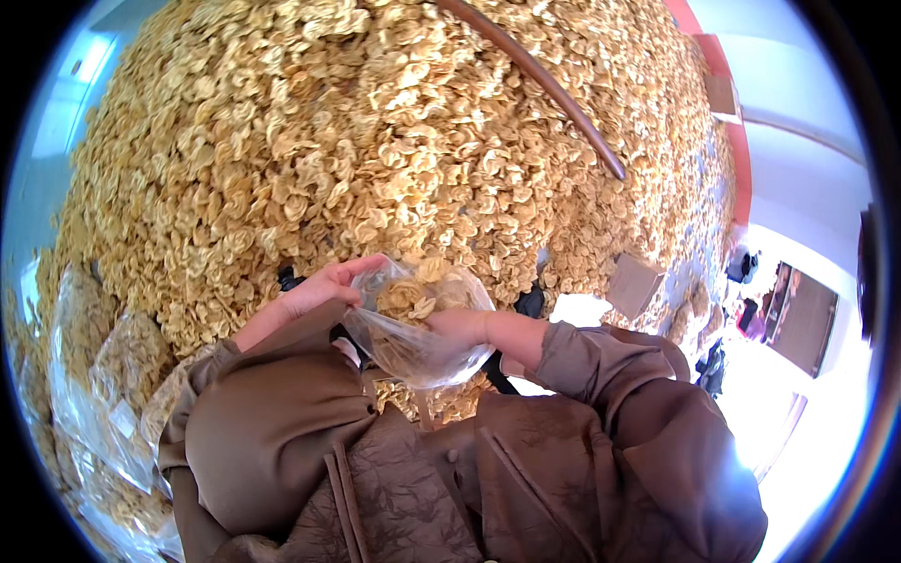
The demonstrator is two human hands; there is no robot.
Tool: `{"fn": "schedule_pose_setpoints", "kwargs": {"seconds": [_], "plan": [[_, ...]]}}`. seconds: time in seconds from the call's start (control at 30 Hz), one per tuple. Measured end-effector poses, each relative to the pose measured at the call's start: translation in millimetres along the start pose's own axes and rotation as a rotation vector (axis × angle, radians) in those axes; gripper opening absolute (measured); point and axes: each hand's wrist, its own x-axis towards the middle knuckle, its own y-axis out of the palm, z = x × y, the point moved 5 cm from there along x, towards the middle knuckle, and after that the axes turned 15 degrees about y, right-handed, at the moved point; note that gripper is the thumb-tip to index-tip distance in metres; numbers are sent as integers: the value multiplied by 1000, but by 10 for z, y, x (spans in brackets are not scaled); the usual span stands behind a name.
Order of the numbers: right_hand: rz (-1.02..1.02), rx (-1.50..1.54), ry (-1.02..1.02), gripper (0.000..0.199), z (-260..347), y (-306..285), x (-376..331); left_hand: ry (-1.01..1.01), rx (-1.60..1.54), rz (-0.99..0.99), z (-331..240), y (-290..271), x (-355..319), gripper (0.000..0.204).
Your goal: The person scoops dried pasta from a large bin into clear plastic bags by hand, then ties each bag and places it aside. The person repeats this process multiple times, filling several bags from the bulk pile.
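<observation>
In a brown jacket (544, 460), a worker bends over a clear plastic bag (413, 357) held just in front of the chest, with curled, pale-gold dried slices (404, 298) inside. Handled well, it would seem, the bag wants its mouth kept wide and its thin film slack, with the slices settled lightly rather than pressed, since pieces this thin look likely to snap and their edges could nick the plastic.

The left hand (324, 289) reaches in from the left at the bag's rim, index finger extended along the far edge and thumb set apart below it; whether film is pinched between them cannot be told. The right hand (460, 328) comes from the opposite side, wrist nearly level, and dips into the bag's mouth beside the slices; its fingertips are hidden, so whether they grip or lie loose is unclear.

To the left sit bulging clear bags (127, 361). Beyond the hands spreads a broad heap of dried slices (375, 169), with a cardboard box (635, 284) at its near right edge and a curved brown pole (544, 75) across its far side.
</observation>
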Motion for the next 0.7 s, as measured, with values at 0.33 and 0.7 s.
{"fn": "schedule_pose_setpoints", "kwargs": {"seconds": [0.33,0.7], "plan": [[-1191,1210,359,92,-2070,-1549,-183,-258,-187,-416,277,-690,10,79],[-751,752,-326,72,406,-1535,279,-36,-231,-695,-134,-443,295,68]]}}
